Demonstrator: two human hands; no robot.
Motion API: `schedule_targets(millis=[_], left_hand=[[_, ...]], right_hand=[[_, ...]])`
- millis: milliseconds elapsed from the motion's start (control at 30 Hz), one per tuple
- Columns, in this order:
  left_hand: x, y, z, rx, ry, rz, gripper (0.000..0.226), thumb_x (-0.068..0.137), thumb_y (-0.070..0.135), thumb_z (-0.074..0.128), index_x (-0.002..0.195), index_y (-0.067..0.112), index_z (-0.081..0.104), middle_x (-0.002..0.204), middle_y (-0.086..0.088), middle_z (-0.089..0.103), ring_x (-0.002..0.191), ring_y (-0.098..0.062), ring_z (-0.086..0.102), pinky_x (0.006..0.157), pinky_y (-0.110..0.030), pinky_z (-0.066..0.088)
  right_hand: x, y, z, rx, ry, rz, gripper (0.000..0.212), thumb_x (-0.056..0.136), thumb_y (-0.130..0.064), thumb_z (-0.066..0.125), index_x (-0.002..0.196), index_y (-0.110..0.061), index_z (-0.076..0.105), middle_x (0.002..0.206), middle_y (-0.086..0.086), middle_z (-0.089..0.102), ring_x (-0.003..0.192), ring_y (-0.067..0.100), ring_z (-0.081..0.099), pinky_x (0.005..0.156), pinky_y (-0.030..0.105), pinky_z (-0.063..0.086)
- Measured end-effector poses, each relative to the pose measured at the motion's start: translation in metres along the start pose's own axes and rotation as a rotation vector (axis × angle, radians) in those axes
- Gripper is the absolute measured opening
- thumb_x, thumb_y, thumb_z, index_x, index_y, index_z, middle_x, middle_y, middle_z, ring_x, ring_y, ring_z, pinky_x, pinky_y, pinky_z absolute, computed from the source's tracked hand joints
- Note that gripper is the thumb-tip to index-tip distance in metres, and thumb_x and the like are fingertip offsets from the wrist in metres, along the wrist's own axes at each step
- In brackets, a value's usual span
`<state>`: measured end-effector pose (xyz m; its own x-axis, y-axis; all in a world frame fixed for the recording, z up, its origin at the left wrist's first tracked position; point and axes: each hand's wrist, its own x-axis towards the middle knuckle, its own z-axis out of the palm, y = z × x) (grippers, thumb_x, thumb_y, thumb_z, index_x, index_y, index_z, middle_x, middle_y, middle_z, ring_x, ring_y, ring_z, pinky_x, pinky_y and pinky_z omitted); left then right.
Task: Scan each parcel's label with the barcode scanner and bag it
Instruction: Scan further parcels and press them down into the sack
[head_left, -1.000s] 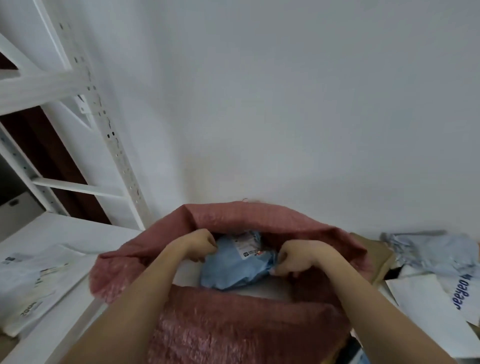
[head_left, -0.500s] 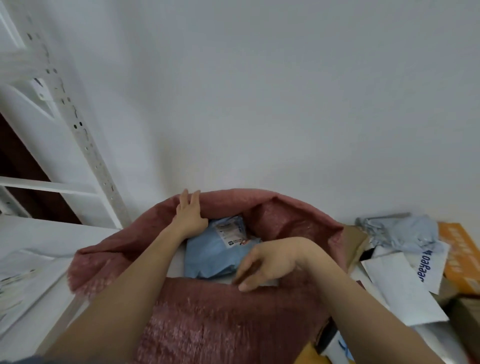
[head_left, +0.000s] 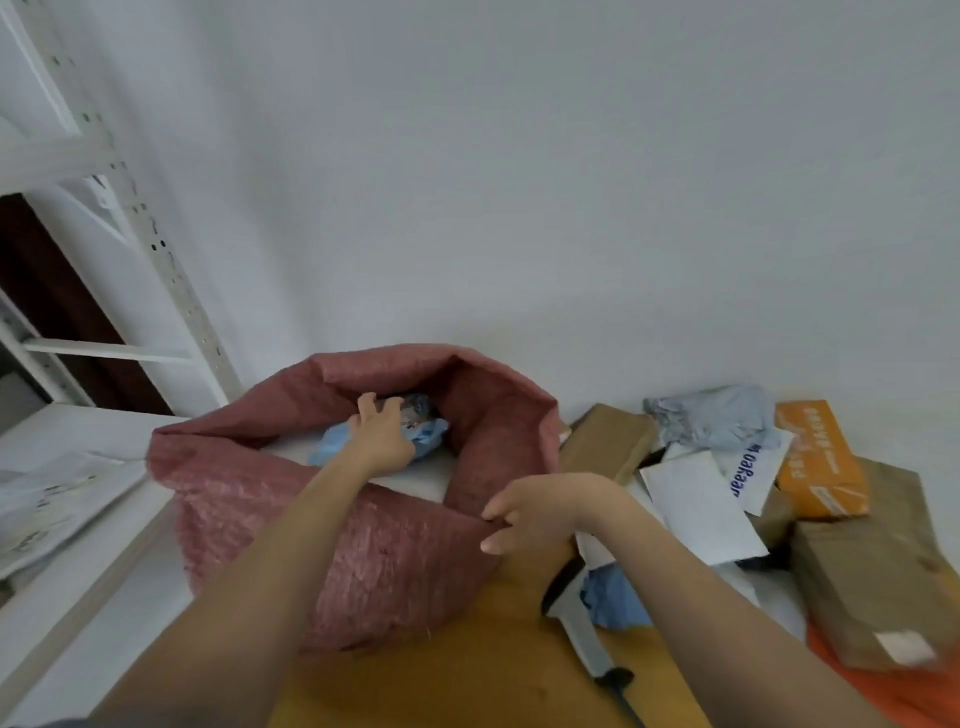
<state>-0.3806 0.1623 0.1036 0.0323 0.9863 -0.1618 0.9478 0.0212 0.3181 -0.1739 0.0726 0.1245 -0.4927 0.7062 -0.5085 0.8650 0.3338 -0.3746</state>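
Pink woven sack (head_left: 363, 545) on tabletop (head_left: 467, 691), mouth wide. Blue parcel (head_left: 332, 447) now deeper inside than second ago, so likely bagged; next parcel due. Left hand (head_left: 382, 441) flat over parcel, fingers (head_left: 370, 405) spread, pressing. Right hand (head_left: 540, 512) pulled back to near rim, pinching sack edge. Barcode scanner (head_left: 582, 631) beneath right forearm, untouched.

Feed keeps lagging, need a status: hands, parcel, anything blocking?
Left hand pressing light blue plastic parcel inside pink woven sack. Right hand pinching sack's near rim. Nothing blocking the mouth.
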Motion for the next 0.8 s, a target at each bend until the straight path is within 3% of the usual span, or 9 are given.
schedule_targets(millis=[133,233,300,400,567,667,800], left_hand=[[-0.042,0.026,0.038,0.11,-0.11,-0.066,0.069,0.095,0.02,0.048,0.153,0.018,0.01,0.159,-0.011,-0.013,0.145,-0.04,0.001,0.113,-0.054,0.021],[-0.065,0.032,0.053,0.175,-0.163,-0.164,0.069,0.094,0.017,0.047,0.152,0.016,0.01,0.158,-0.012,-0.015,0.144,-0.044,-0.001,0.114,-0.054,0.02],[-0.078,0.033,0.059,0.227,-0.2,-0.264,0.067,0.091,0.012,0.045,0.15,0.015,0.014,0.156,-0.012,-0.011,0.143,-0.045,0.001,0.112,-0.062,0.02],[-0.092,0.043,0.064,0.253,-0.109,-0.334,0.063,0.09,0.01,0.045,0.147,0.015,0.02,0.153,-0.011,0.0,0.141,-0.043,0.006,0.108,-0.07,0.017],[-0.089,0.067,0.077,0.182,0.281,0.065,0.062,0.096,0.017,0.045,0.152,0.013,0.017,0.156,-0.015,0.01,0.143,-0.036,0.016,0.115,-0.057,0.018],[-0.082,0.087,0.094,0.108,0.372,0.334,0.055,0.097,0.017,0.046,0.148,0.009,0.029,0.152,-0.018,0.023,0.139,-0.037,0.026,0.116,-0.05,0.022],[-0.079,0.112,0.136,0.08,0.363,0.554,0.05,0.083,0.002,0.054,0.132,0.005,0.048,0.137,-0.019,0.041,0.129,-0.035,0.04,0.11,-0.047,0.035]], right_hand=[[-0.038,0.032,0.035,0.105,0.117,0.007,0.066,0.096,-0.05,0.049,0.153,-0.034,0.021,0.163,-0.007,0.012,0.149,0.02,0.013,0.12,0.047,0.014],[-0.058,0.049,0.05,0.051,0.055,0.028,0.061,0.1,-0.044,0.045,0.153,-0.023,0.026,0.161,0.0,0.021,0.148,0.021,0.019,0.119,0.038,0.018],[-0.068,0.059,0.057,0.081,0.052,0.058,0.057,0.102,-0.039,0.043,0.152,-0.016,0.03,0.159,0.002,0.027,0.146,0.021,0.024,0.116,0.034,0.02],[-0.072,0.073,0.07,0.139,0.098,0.086,0.056,0.102,-0.035,0.044,0.151,-0.013,0.031,0.158,0.006,0.028,0.145,0.022,0.025,0.116,0.034,0.022],[-0.056,0.096,0.098,0.216,0.164,0.189,0.067,0.094,-0.046,0.053,0.152,-0.026,0.027,0.162,0.012,0.008,0.15,0.031,0.003,0.119,0.048,0.018],[-0.05,0.119,0.111,0.204,0.168,0.292,0.067,0.091,-0.054,0.05,0.151,-0.033,0.027,0.163,0.009,0.009,0.149,0.034,-0.001,0.117,0.056,0.013],[-0.059,0.152,0.125,0.254,0.228,0.48,0.06,0.096,-0.041,0.05,0.151,-0.033,0.027,0.161,0.008,0.007,0.146,0.036,0.004,0.115,0.051,0.015]])
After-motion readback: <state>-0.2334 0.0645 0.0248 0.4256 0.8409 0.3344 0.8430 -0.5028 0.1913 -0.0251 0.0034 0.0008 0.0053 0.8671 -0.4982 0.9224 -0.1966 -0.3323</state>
